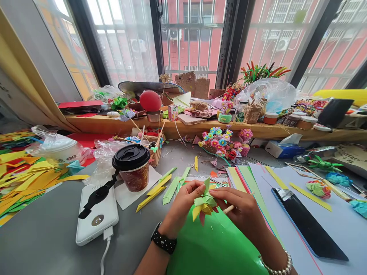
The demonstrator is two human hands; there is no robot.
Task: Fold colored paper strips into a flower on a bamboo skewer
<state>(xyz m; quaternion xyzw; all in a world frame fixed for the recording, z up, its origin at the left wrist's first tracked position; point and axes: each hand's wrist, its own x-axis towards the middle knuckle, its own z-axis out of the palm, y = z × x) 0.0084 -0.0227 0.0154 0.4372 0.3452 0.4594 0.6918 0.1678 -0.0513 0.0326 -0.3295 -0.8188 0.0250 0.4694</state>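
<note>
A folded paper flower (204, 206) with green and yellow pointed petals and a little pink below is between my two hands, over a green sheet (212, 244). Thumb and fingers of my left hand (186, 202) are closed on its left side. At its right edge, the fingertips of my right hand (241, 208) pinch the green paper. A thin pale wooden stick (229, 209) pokes out from under my right fingers, its middle hidden by the hand. Folded green strips (172, 189) and yellow strips (153, 193) lie left of my left hand.
A lidded coffee cup (133, 172) and a white power bank (97, 214) with a cable stand on the left. Loose coloured paper (31, 175) is piled at far left. To the right, a phone (309, 225) rests on paper sheets. Crafted flowers (218, 141) sit near the cluttered windowsill (195, 128).
</note>
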